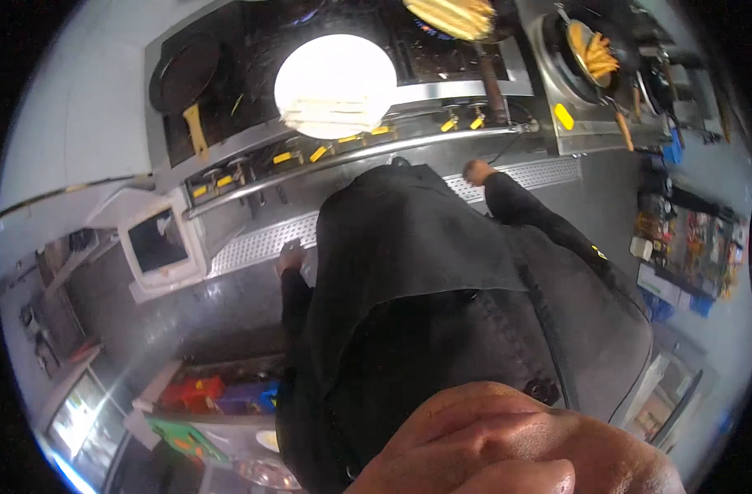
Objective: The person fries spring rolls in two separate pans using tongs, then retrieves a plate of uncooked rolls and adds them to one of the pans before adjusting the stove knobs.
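Note:
My left hand (291,254) hangs low beside my dark apron, above a perforated floor drain grate. Its fingers are blurred, and whether it holds anything is unclear. On the other side, my right hand (477,173) is loosely bent near the stove's front rail; its palm and fingertips are hidden. Before me, a round white plate (336,68) with pale flat strips along its near edge is over the dark stove top. Farther right, yellow-brown striped food (453,17) shows at the top edge, by a dark pan handle (490,83). Neither hand touches the plate.
A dark frying pan (187,71) with a pale handle lies at the stove's left. Yellow valve handles (319,153) line the front, behind a metal rail (363,151). Right, a strainer holds fries (598,55). An open white bin (160,241) stands left; crowded shelves (685,241) are at right.

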